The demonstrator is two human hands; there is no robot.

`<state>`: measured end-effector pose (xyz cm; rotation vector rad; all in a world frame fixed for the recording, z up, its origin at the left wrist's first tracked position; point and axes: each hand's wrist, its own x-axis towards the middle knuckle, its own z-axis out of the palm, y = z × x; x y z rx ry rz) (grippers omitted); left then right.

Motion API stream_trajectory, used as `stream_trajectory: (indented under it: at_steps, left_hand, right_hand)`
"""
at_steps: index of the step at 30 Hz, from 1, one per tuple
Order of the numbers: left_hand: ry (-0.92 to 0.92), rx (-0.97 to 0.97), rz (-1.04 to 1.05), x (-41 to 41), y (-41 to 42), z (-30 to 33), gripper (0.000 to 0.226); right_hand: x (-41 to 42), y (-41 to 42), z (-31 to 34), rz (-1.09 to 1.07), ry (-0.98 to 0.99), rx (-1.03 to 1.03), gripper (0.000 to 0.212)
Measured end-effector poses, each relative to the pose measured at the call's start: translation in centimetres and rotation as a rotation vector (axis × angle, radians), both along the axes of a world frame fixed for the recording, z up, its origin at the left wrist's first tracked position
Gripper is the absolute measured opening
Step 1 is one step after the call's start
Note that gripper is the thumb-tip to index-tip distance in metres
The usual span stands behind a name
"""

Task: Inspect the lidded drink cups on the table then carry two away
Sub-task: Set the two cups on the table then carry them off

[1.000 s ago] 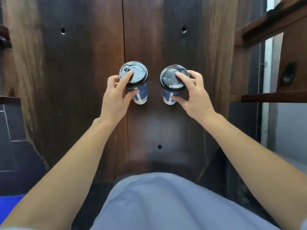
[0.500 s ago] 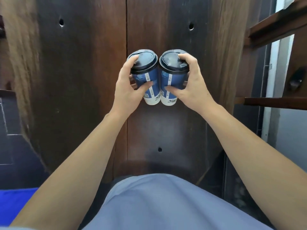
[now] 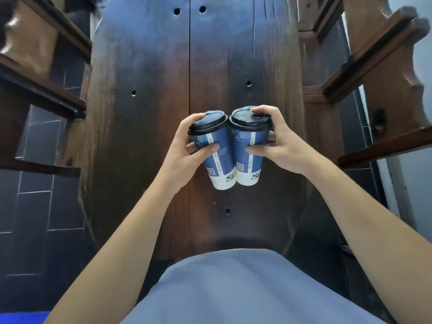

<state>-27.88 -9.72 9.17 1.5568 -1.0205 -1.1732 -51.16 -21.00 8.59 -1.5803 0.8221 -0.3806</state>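
Two blue-and-white paper cups with black lids hang side by side above the dark wooden table, their sides touching. My left hand grips the left cup, thumb across its front and fingers up by the lid rim. My right hand grips the right cup, thumb on the front and fingertips over the lid. Both cups are off the table and tilted, lids leaning away from me, bases toward me.
The long table has a centre seam and small round holes. Wooden chairs flank it on the right, and wooden chairs stand on the left over a dark tiled floor. My grey-blue clothing fills the bottom of the view.
The cups were apart on the table with my fingers on their lids. I gripped them, brought them together and lifted them toward me. More of the table and chairs shows now.
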Motion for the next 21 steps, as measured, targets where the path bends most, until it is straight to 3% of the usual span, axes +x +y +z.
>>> stream_trajectory:
  at_steps: [9,21]
  left_hand:
    - [-0.05,-0.151,0.15,-1.7,8.8,4.5,0.06]
    - [-0.187,-0.327,0.376,7.7,25.7,7.8,0.06]
  right_hand:
    - [0.4,6.6,4.2,0.033,-0.039,-0.134,0.071]
    - [11.1,18.7,9.4,0.146,-0.048,-0.34,0.076]
